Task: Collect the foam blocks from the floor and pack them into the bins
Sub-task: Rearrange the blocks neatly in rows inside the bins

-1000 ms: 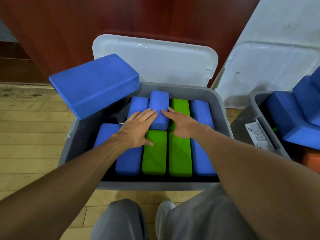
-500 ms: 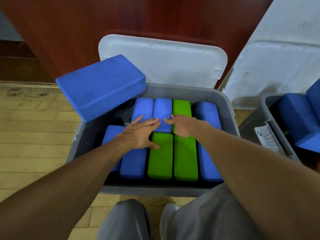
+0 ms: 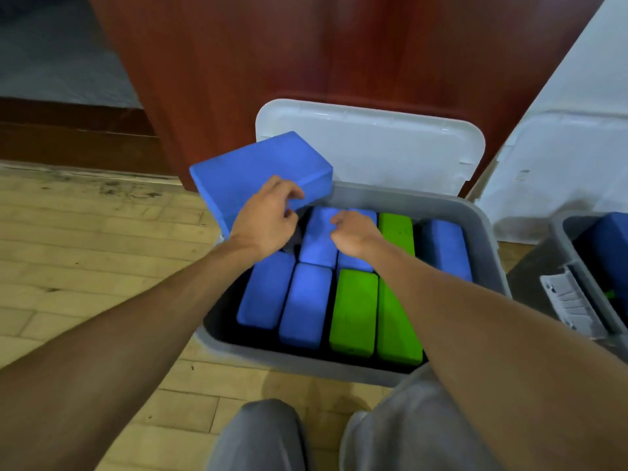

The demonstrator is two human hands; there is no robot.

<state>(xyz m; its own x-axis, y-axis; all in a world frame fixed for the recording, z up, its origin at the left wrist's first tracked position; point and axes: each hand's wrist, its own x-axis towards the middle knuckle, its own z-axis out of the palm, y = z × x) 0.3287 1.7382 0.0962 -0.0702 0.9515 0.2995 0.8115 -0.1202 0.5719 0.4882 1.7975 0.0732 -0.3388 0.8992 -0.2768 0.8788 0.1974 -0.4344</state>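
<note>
A grey bin on the floor holds several blue foam blocks and two green foam blocks, packed on edge in rows. A large blue block lies tilted on the bin's far left corner. My left hand is at this block's near lower edge, with the fingers curled onto its side and the thumb beneath. Just right of it, my right hand hovers over the far blue blocks with loosely curled fingers and holds nothing.
The bin's white lid leans against a red-brown panel behind it. At the right edge a second grey bin holds blue blocks, with its own lid behind. Wooden floor spreads to the left. My knees are at the bottom.
Both hands lifted off the packed blocks. My left hand moved up and left to the large blue block on the bin's corner. The view shifted, so the bin sits further right.
</note>
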